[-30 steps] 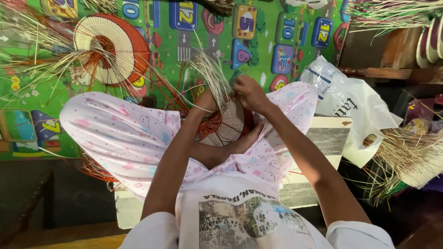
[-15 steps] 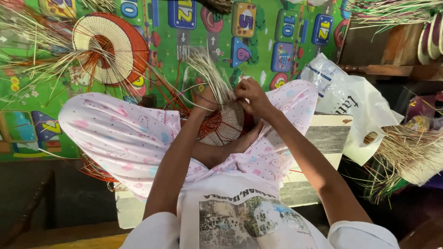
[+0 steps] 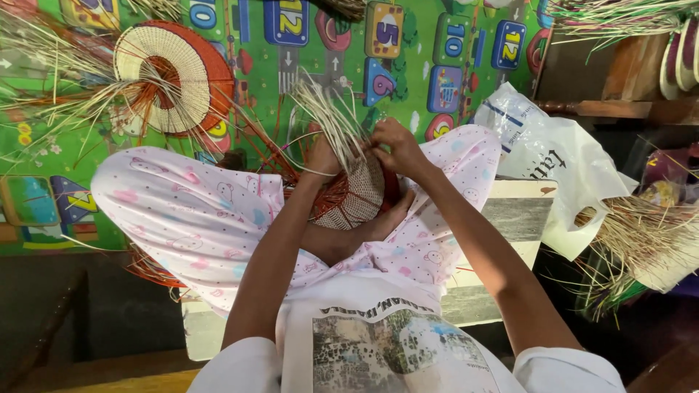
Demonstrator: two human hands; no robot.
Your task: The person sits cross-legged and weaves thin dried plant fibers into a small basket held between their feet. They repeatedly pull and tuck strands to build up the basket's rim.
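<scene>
Head view, looking down at lap. Person sits cross-legged in pale pink patterned trousers [image 3: 204, 218], white printed shirt at bottom of frame.

L hand [image 3: 322, 155] and R hand [image 3: 393, 148] are both up at the top edge of a small round woven disc, cream and reddish-brown straw [image 3: 358, 198], which rests in the lap btwn the knees, tilted toward the person, w/ a bare foot just below it. L hand fingers are closed on the disc rim and on the base of a bunch of loose pale straw strands [image 3: 331, 116] that fan up and to the left. R hand fingers are pinched together on strands at the rim, just beside the L hand; the two hands nearly touch.

Thin reddish-brown strands [image 3: 269, 156] arc out from the disc's left side over the left knee.

On the floor: green foam play mat w/ coloured number tiles [image 3: 408, 80]. Upper left on the mat lies a larger round woven disc, cream centre w/ red-brown rim [image 3: 175, 76], loose straw spread around it, well apart from the hands. Right of the right knee sits a white plastic bag [image 3: 561, 167], beside a grey board [image 3: 517, 218]. Far right, a heap of dry straw [image 3: 641, 240].
</scene>
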